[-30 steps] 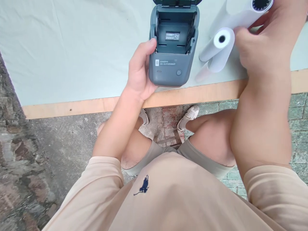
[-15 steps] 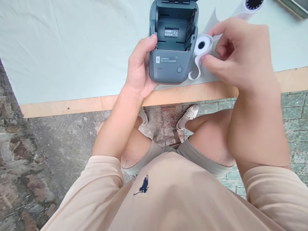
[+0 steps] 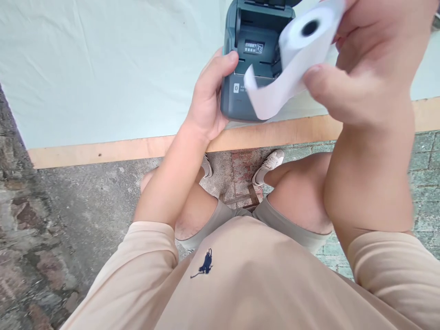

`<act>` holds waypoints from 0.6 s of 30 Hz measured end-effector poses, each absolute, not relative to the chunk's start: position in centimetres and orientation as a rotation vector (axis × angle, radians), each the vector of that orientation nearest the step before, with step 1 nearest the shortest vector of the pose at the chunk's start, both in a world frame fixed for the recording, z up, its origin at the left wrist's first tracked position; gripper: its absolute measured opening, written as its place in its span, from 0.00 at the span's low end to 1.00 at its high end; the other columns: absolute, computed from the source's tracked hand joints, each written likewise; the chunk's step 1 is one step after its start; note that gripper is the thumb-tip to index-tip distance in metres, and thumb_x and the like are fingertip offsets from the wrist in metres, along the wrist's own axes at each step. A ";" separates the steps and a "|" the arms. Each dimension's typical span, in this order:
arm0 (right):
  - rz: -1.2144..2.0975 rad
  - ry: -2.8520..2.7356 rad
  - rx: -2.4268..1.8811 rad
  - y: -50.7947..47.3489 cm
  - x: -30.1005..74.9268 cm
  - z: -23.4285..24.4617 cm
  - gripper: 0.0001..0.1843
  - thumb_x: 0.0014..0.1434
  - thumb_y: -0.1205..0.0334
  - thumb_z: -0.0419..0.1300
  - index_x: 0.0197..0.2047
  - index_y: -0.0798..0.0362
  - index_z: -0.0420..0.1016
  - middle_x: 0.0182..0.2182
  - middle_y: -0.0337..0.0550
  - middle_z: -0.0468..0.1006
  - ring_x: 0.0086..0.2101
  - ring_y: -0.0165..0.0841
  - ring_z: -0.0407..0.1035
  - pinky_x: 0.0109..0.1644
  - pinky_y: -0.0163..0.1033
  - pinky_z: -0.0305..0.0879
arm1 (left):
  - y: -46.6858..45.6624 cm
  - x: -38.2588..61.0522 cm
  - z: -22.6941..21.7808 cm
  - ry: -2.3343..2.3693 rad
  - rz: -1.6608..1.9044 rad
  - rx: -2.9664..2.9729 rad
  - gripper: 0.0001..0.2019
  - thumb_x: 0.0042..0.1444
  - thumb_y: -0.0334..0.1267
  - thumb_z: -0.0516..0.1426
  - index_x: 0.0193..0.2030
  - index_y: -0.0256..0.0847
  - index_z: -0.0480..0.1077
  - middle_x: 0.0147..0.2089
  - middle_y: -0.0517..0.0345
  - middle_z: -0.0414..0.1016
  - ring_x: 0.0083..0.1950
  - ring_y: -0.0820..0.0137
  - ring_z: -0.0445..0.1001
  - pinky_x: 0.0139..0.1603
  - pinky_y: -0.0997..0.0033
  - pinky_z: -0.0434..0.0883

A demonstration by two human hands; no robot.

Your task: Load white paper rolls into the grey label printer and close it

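Note:
A dark blue-grey label printer point(image 3: 237, 98) with its lid raised is at the top centre, its paper bay showing a small printed label inside. My left hand point(image 3: 209, 98) grips the printer's left side, thumb on the rim of the bay. My right hand point(image 3: 367, 68) holds a white paper roll point(image 3: 295, 50) by its outer side, above the right part of the printer. The roll's dark core hole faces me, and its loose end curls down to the left, covering the printer's power button. Some right-hand fingers are hidden behind the roll.
A pale cloth point(image 3: 120, 68) covers the table, whose bare wooden edge point(image 3: 137, 149) runs along the front. Below it are my knees, my shoes point(image 3: 271, 162) and a paved floor point(image 3: 92, 197). A dark object shows at the far right edge.
My right hand has lifted the paper roll off the table, up and over the printer's right side, with its tail swinging out. The printer and my left hand have shifted slightly right.

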State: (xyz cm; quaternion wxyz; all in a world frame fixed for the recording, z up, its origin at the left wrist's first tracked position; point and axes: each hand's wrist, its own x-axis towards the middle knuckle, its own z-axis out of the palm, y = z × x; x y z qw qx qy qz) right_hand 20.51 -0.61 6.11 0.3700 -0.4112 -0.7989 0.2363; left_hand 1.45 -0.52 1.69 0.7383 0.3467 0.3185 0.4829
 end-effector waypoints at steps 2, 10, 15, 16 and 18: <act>0.509 -2.181 -1.147 -0.6 19.6 6.4 0.13 0.49 0.61 0.56 0.39 0.53 0.71 0.34 0.39 0.70 0.36 0.25 0.62 0.41 0.35 0.58 | -0.6 1.8 1.6 0.675 1.095 0.801 0.07 0.56 0.41 0.51 0.36 0.44 0.69 0.32 0.60 0.70 0.48 0.64 0.75 0.41 0.67 0.74; 0.277 -2.206 -1.312 0.2 18.8 6.6 0.17 0.55 0.52 0.54 0.44 0.51 0.72 0.39 0.33 0.71 0.42 0.25 0.64 0.49 0.34 0.59 | -1.0 1.7 1.7 0.712 1.058 0.872 0.10 0.58 0.39 0.48 0.40 0.43 0.69 0.34 0.59 0.70 0.52 0.63 0.73 0.41 0.67 0.74; 0.364 -2.046 -1.182 0.2 18.9 5.4 0.17 0.57 0.51 0.54 0.45 0.52 0.71 0.39 0.34 0.70 0.39 0.22 0.65 0.44 0.32 0.59 | -1.0 1.8 1.7 0.791 1.086 0.785 0.07 0.53 0.45 0.53 0.32 0.45 0.68 0.32 0.60 0.69 0.43 0.66 0.76 0.39 0.69 0.74; 0.396 -2.006 -1.161 0.2 18.9 5.2 0.16 0.57 0.52 0.55 0.45 0.52 0.71 0.39 0.35 0.70 0.38 0.21 0.65 0.41 0.32 0.59 | -0.9 1.8 1.6 0.800 1.088 0.777 0.08 0.52 0.45 0.53 0.32 0.45 0.68 0.32 0.59 0.70 0.43 0.66 0.76 0.39 0.69 0.74; 0.441 -1.970 -1.145 0.1 18.8 4.9 0.15 0.57 0.54 0.56 0.45 0.53 0.70 0.39 0.35 0.71 0.38 0.21 0.66 0.39 0.32 0.57 | -0.9 1.8 1.5 0.803 1.090 0.774 0.10 0.52 0.46 0.52 0.33 0.44 0.68 0.33 0.59 0.70 0.43 0.66 0.76 0.39 0.69 0.74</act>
